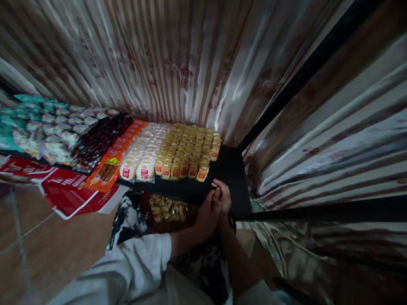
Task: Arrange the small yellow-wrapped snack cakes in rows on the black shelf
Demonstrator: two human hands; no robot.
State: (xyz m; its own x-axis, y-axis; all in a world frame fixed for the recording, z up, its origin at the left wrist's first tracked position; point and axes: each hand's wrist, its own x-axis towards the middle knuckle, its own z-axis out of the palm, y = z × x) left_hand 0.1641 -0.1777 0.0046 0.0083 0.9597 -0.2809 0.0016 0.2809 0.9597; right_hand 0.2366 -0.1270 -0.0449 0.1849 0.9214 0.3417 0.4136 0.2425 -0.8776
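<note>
Over the right part of a black shelf (235, 180), my left hand (207, 214) and my right hand (224, 199) are pressed together with fingers closed. Anything between them is hidden. Just left of them stand rows of small yellow-wrapped packets (184, 148) with red and orange labels. One front packet (202, 173) sits close to my fingertips. Clear-wrapped round white packets (144, 169) line up beside the yellow ones. Below the shelf edge, by my legs, more yellow-wrapped packets (168, 208) lie in a container whose outline is dark.
Farther left are orange snack packs (111, 165), dark shiny packs (100, 137), and white and teal packs (51, 123). A red and white box (68, 190) is on the floor side. Striped curtains (178, 59) hang behind, and a dark post (302, 80) slants at the right.
</note>
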